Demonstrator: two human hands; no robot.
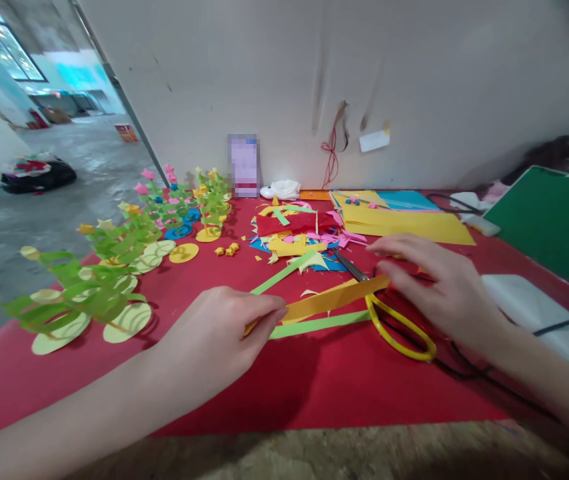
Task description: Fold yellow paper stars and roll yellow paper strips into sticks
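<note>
Long orange paper strip [334,298], slanted, crossing yellow-handled scissors [357,270].

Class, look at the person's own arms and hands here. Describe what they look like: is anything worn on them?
The left hand and the right hand are bare: no gloves, no rings visible. The left forearm and the right forearm are uncovered to the picture's edge, with no sleeve, watch or bracelet showing. The right one is blurred.

Left hand [219,337] pinched closed, forearm extended; right hand [444,293] palm-down, fingers loosely spread
</note>
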